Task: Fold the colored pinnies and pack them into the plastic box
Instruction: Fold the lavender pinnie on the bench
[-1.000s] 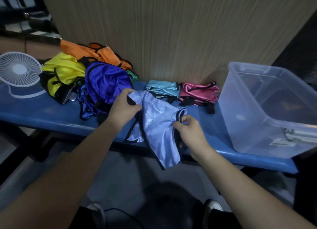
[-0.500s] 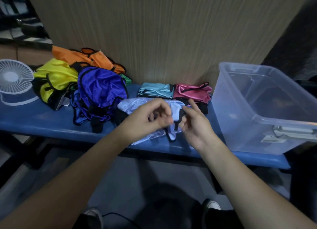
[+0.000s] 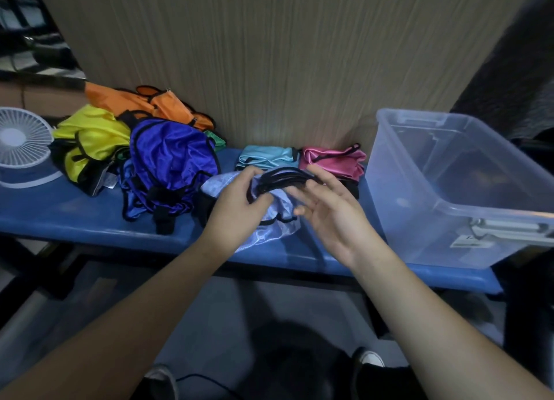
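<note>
Both hands work mid-bench in the head view: the left hand (image 3: 239, 201) grips the light blue pinny (image 3: 275, 216), while the right hand (image 3: 326, 207) lies spread against its gathered black straps (image 3: 284, 179). Stacking the straps evenly before the next fold should keep it compact for the plastic box (image 3: 467, 189) on the right.

A single head-worn wide-angle camera is looking forward and down, close over the blue bench (image 3: 75, 216) crossing mid-frame.
</note>
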The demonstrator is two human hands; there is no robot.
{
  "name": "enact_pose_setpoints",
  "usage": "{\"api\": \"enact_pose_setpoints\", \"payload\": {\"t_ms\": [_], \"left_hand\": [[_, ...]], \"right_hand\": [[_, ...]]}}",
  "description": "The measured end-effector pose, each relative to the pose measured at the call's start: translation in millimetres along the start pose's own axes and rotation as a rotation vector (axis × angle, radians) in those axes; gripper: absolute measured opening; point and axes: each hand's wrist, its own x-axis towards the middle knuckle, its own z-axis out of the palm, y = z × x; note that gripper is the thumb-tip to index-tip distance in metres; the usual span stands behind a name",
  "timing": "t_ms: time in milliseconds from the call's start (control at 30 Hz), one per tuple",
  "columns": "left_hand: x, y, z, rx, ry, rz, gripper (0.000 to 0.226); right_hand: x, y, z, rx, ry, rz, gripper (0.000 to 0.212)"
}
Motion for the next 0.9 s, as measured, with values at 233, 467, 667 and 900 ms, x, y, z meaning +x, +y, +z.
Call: {"api": "enact_pose_setpoints", "payload": {"t_ms": [233, 467, 667, 900], "left_hand": [[-2, 8, 4, -0.159, -0.093, -0.018, 0.005], [-1, 13, -2, -0.152, -0.11, 0.013, 0.011], [-5, 21, -3, -0.072, -0.14, 0.026, 0.01], [-8, 29, -7, -0.004, -0.144, 0.019, 0.013]], "right_hand": [[-11, 14, 9, -0.509, -0.13, -0.191, 0.085], [-21, 12, 14, -0.547, 0.004, -0.255, 0.04], [-23, 10, 10, -0.742, 0.044, -0.364, 0.022], [-21, 5, 3, -0.945, 0.157, -0.458, 0.013]]}}
